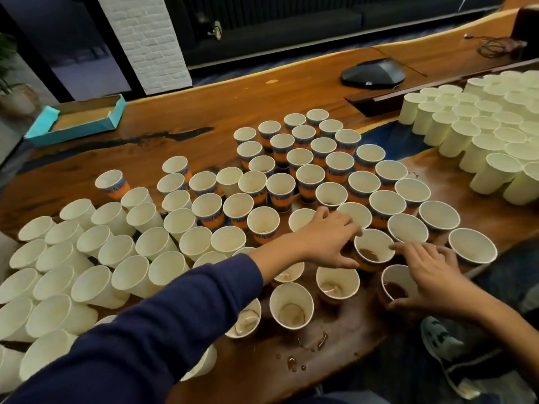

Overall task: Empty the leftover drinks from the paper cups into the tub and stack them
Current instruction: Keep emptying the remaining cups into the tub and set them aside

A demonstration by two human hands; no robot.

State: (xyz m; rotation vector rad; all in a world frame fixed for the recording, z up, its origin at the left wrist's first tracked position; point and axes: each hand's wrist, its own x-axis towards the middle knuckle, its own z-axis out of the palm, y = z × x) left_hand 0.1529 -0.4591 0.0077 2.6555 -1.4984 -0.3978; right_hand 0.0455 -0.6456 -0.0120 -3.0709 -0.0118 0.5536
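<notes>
A wooden table (204, 112) carries crowds of paper cups (309, 170). Beyond the cups lie a teal tray (78, 123) and a black speakerphone (373, 72). Nearer than the cups, spilled drops (309, 345) wet the wood.

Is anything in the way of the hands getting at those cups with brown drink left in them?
No. The left hand already grips one cup with brown liquid, and the right hand grips another. Other cups crowd close around both. No tub is in view, so the way there cannot be judged.
</notes>
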